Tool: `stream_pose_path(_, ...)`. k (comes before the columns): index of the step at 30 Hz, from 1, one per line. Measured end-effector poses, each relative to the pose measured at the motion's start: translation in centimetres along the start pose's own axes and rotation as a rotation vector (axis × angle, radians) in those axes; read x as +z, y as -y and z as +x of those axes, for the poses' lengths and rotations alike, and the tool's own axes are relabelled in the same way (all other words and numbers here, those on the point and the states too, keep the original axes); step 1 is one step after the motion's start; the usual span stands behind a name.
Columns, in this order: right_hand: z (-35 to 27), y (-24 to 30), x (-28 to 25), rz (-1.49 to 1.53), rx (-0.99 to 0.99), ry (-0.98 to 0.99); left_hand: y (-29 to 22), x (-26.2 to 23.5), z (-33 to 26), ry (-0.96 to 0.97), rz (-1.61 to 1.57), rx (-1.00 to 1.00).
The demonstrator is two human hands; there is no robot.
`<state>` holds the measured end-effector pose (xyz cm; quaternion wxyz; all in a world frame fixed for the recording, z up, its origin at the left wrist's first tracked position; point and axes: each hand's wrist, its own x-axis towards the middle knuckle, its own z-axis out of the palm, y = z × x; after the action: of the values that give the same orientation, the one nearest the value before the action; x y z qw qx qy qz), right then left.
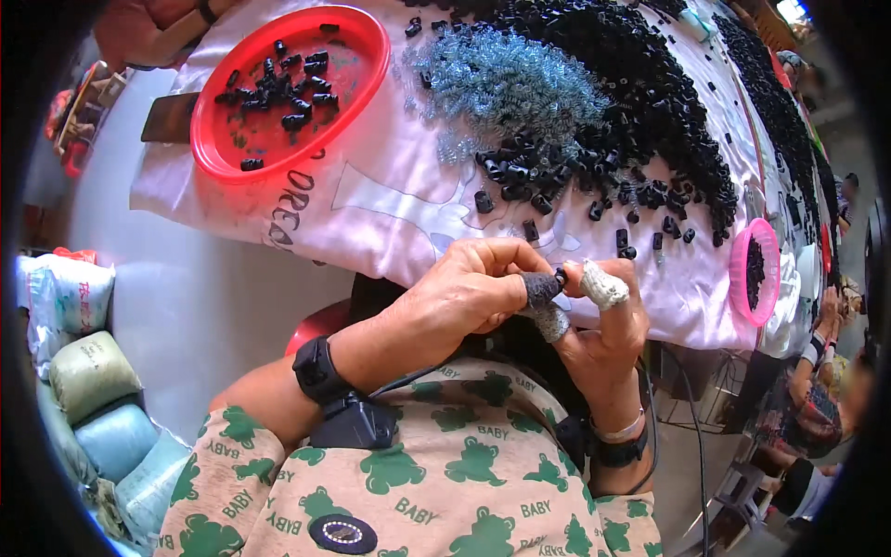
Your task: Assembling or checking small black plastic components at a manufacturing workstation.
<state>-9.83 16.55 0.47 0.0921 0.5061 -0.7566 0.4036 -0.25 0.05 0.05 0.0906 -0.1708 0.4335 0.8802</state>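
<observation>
My left hand [471,286] and my right hand [608,325] meet at the table's near edge, with their fingertips pinched together. Between them is a small black plastic part [561,277], mostly covered by the fingers. Cloth finger covers wrap some fingertips: dark grey on the left thumb, whitish and light grey on the right hand. Just beyond the hands lie loose black cylindrical plastic pieces [531,230]. Farther back is a heap of small clear bluish coil springs [510,84], beside a large spread of black pieces [650,111].
A red round basin [206,139] holding several black pieces stands at the far left on a pale pink cloth [371,227]. To the right is a pink basket [742,278] with small black parts. Stuffed sacks [93,371] line the left floor. Other people sit around the table.
</observation>
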Motion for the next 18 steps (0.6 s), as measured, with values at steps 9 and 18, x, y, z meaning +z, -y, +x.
stream_pose_path(9, -0.09, 0.11, 0.47, 0.033, -0.037, 0.005, -0.53, 0.41, 0.11, -0.055, 0.105, 0.039)
stream_pose_path(18, 0.09, -0.09, 0.44, -0.029, -0.037, 0.039, -0.65, 0.62, 0.06, -0.074, 0.078, 0.028)
